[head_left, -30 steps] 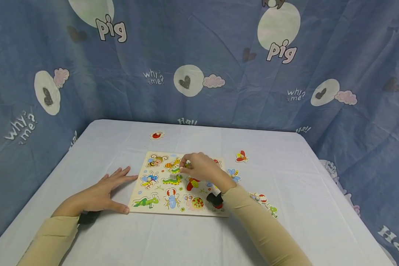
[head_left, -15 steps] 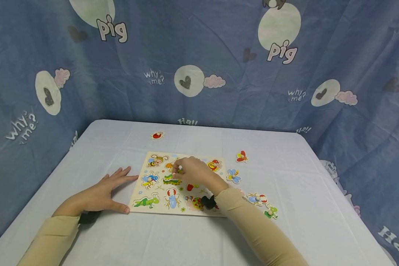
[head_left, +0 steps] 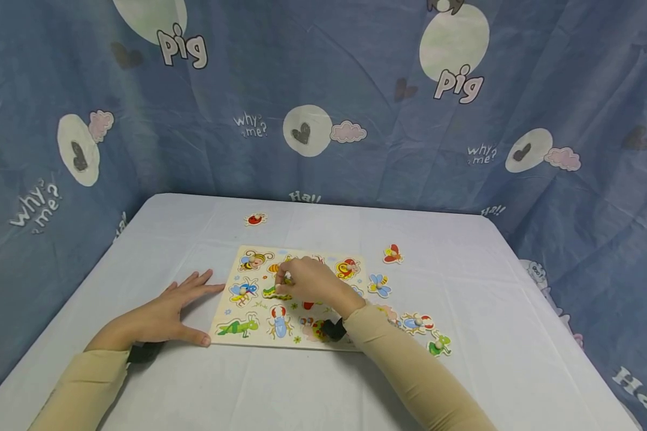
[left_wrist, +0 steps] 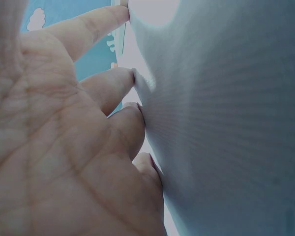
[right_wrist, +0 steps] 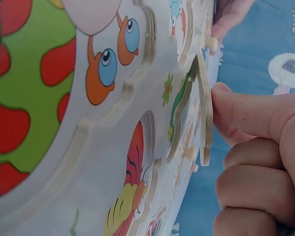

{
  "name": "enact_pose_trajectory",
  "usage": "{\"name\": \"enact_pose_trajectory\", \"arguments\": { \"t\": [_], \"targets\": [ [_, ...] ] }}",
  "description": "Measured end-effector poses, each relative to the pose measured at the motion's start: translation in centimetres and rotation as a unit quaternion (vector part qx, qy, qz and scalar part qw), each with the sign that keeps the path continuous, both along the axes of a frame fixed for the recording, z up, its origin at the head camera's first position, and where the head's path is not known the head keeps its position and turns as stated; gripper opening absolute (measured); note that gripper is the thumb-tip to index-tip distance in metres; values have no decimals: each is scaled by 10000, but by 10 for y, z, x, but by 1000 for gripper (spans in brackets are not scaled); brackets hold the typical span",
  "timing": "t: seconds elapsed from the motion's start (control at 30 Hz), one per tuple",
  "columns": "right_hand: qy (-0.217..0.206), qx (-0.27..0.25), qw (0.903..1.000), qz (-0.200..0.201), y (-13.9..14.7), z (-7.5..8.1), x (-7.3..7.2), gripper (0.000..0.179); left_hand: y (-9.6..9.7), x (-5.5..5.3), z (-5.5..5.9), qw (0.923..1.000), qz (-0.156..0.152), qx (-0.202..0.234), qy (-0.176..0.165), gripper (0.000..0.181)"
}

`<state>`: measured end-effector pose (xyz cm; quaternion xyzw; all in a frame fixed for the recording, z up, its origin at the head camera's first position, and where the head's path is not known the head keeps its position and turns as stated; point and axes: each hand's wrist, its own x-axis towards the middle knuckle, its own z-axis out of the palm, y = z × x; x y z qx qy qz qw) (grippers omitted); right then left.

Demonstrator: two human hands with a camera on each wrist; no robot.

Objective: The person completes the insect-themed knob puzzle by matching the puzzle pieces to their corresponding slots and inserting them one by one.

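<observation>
In the head view my right hand (head_left: 314,281) is over the middle of a wooden insect puzzle board (head_left: 261,341). Its thumb and fingertips pinch a thin caterpillar puzzle piece (right_wrist: 204,118). The right wrist view shows that piece edge-on and tilted, one end against the board close to the green caterpillar picture. The fingers cover most of the piece from above. My left hand (head_left: 167,311) lies spread on the white table (head_left: 302,389), thumb and index finger at the board's left edge. The left wrist view shows its palm and straight fingers pressed to the cloth.
Loose pieces lie right of the board: a red butterfly (head_left: 392,254), a blue-winged insect (head_left: 379,285), a beetle (head_left: 416,322) and a grasshopper (head_left: 439,343). A ladybug piece (head_left: 256,219) lies behind it. A patterned blue curtain (head_left: 388,167) surrounds the table.
My right hand has moved left and slightly down across the board with the caterpillar piece, coming over the caterpillar picture. The left hand has stayed in place.
</observation>
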<state>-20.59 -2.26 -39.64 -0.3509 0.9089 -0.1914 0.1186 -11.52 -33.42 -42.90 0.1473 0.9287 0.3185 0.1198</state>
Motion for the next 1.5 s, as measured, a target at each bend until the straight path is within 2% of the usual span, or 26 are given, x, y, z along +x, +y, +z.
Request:
{"name": "enact_pose_trajectory", "arguments": {
  "t": [0.23,0.5,0.7,1.23,1.5],
  "targets": [
    [85,143,9999,4,-1,-2,0,11,0,0,1,10000,-6,-25,-34,111],
    [-133,123,9998,-43,-4,-5,3,9,0,-1,0,10000,5,-66,-43,111],
    [-12,215,9996,-189,-1,-5,1,10,1,-1,1,10000,13,-62,-19,111],
    [39,189,9996,-212,0,-5,1,10,2,-1,3,10000,55,-71,-39,112],
    [-431,-70,9989,-179,10,-3,-3,7,2,-1,2,9999,51,-86,-78,112]
  ]
}}
